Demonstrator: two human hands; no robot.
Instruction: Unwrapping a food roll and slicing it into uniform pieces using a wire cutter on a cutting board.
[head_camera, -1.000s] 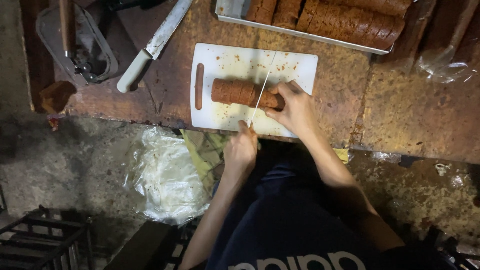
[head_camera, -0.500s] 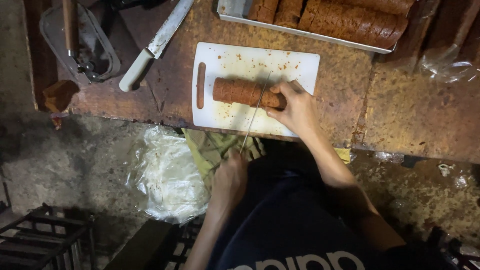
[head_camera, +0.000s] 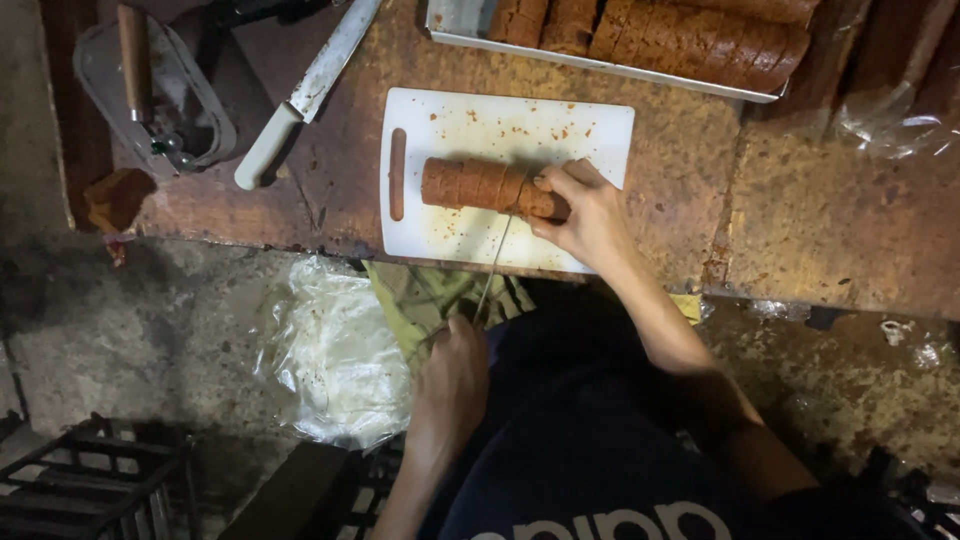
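A brown cylindrical log (head_camera: 475, 185), scored into slices, lies on a white cutting board (head_camera: 560, 125) on a rusty brown table. My right hand (head_camera: 590, 212) presses on the log's right end, fingers curled over it. A thin blade or wire (head_camera: 494, 268) runs from the log's near side toward me, past the table edge. My left hand (head_camera: 452, 385) is closed around its near end, below the table edge and in front of my dark shirt.
A big knife with a white handle (head_camera: 300, 100) lies left of the board. A metal tray (head_camera: 455, 25) of sliced brown logs sits behind it. A clear tub (head_camera: 195, 115) holding a wooden-handled tool stands far left. Crumpled plastic (head_camera: 340, 360) and a metal rack (head_camera: 90, 490) lie on the floor.
My left hand has drawn back from the board's near edge toward my body, pulling the thin blade with it. My right hand has stayed on the log.
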